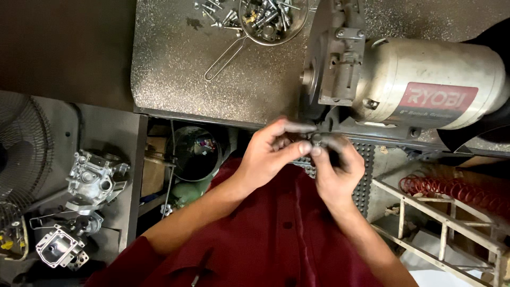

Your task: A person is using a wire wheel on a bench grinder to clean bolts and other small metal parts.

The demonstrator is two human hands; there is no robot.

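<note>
My left hand (271, 151) and my right hand (337, 170) meet at the front edge of a metal workbench (175, 69). Together the fingertips pinch a small dark metal part (317, 140) and hold it against the lower edge of the grinding wheel (311, 79) of a cream-coloured bench grinder (425, 79). The part is mostly hidden by my fingers. My forearms come up from the bottom of the view over a dark red shirt.
A wire strainer (271, 21) full of bolts and screws sits at the bench's back, with loose screws beside it. Cast aluminium engine parts (93, 180) lie on a shelf at the left. A fan (21, 154), a red coiled hose (457, 188) and a wooden frame (441, 223) stand around.
</note>
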